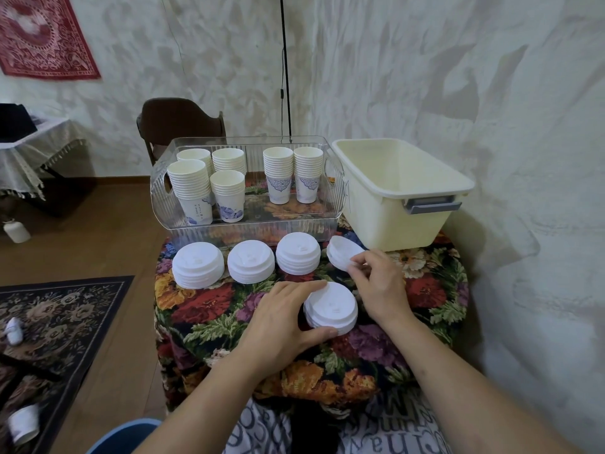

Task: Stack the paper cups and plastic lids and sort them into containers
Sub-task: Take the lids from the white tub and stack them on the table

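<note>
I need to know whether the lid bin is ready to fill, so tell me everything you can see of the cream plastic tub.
The cream plastic tub is a deep rectangular bin of smooth, opaque plastic with a rolled rim and a grey handle on its near end. It stands upright at the table's back right, close beside the clear tray. What shows of its inside holds nothing. Neither hand touches it.
</note>
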